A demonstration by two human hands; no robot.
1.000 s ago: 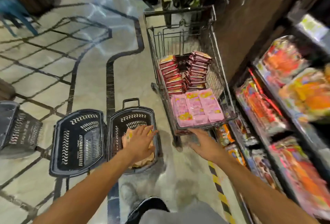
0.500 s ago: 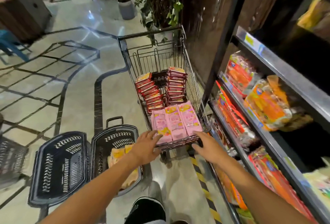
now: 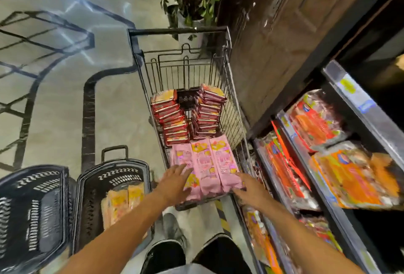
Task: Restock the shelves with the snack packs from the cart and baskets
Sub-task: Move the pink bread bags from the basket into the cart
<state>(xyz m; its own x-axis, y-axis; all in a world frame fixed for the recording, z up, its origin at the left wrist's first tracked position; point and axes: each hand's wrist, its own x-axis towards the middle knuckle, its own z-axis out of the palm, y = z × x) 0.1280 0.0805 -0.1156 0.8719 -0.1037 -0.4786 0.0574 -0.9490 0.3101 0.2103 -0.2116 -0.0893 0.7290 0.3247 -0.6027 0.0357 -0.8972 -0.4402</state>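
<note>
As I leaned over the cart (image 3: 227, 59), two baskets (image 3: 113, 186) sat on the floor to my left, the nearer one holding yellow packs (image 3: 122, 203). My left hand (image 3: 175, 183) lay flat, fingers straight, on the leftmost of three pink packs (image 3: 207, 164) at the cart's near end. These ran lengthwise away from me, side by side. My right hand (image 3: 249, 189), fingers loose and gripping nothing, touched the rightmost pack's near corner. Both hands were about equally near; the shelves (image 3: 354, 101) stood to my right.

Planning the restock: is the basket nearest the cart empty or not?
Not empty. The basket holds yellow snack packs lying inside.
</note>
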